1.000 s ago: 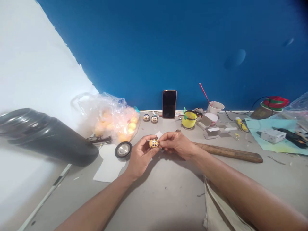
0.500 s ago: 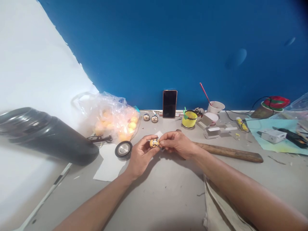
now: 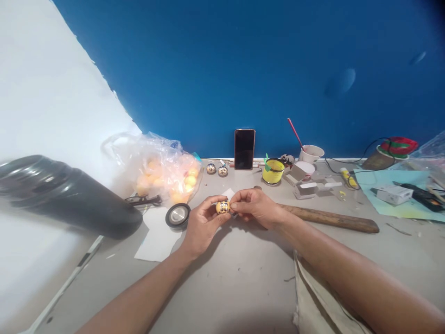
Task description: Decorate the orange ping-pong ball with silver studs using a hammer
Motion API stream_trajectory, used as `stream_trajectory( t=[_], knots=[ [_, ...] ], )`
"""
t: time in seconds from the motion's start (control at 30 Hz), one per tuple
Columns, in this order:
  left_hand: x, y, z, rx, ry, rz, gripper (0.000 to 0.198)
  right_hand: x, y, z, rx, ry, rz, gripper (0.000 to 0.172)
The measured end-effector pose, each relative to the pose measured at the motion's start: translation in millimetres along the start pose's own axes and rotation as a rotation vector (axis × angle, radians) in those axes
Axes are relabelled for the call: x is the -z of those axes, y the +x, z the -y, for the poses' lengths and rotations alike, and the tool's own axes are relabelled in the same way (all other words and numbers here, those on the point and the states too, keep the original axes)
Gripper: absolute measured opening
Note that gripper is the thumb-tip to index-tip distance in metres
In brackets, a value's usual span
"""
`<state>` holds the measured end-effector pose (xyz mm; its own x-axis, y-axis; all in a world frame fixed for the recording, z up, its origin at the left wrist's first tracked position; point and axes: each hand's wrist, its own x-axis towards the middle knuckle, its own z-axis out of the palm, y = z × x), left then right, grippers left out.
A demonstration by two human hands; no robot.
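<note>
Between the thumb and fingers of my left hand (image 3: 204,223) is a small orange ball (image 3: 222,207) with shiny silver pieces stuck on it. Its dark-edged pieces face me. My right hand (image 3: 255,208) is closed in a pinch at the ball's right side, fingertips touching or very near it. What those fingertips hold, if anything, is too small and hidden to name. Two similar silver-covered balls (image 3: 222,170) lie farther back by the wall. Just left of my left hand sits a round black lid (image 3: 178,216) with a metal centre.
A dark bottle (image 3: 79,199) leans in from the left. Behind it lies a plastic bag of orange balls (image 3: 167,174). A phone (image 3: 244,149) stands against the blue wall. To the right are a yellow tin (image 3: 273,172), small boxes (image 3: 306,190), a wooden handle (image 3: 333,219) and a cutter (image 3: 426,197).
Both hands keep nearly the same pose around the ball. The whole view has shifted very slightly; nothing is visibly picked up or let go.
</note>
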<state>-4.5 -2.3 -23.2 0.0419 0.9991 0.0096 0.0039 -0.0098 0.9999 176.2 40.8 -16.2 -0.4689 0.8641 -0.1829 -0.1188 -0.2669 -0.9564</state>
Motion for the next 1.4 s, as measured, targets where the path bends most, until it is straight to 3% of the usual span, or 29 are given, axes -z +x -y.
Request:
stream_trajectory(
  t=[0.73,0.87,1.17,1.27,1.4],
  knots=[
    [0.6,-2,1,-0.016,0.043,0.033,0.039,5,0,0,-0.03,0.02,0.047,0.026],
    [1.5,-2,4,-0.136,0.099,0.012,0.033,4,-1,2,-0.021,-0.005,0.046,0.027],
    [5.1,-6,11,-0.6,0.415,-0.109,0.027,-4,0,-6,0.043,0.068,0.056,0.035],
    [3.5,-7,12,-0.574,0.391,-0.127,0.027,-6,0,-8,0.072,0.057,0.043,0.036],
    [-0.7,-8,8,-0.396,0.267,-0.126,0.026,-2,-2,-6,0.117,-0.072,0.065,0.033]
  ],
)
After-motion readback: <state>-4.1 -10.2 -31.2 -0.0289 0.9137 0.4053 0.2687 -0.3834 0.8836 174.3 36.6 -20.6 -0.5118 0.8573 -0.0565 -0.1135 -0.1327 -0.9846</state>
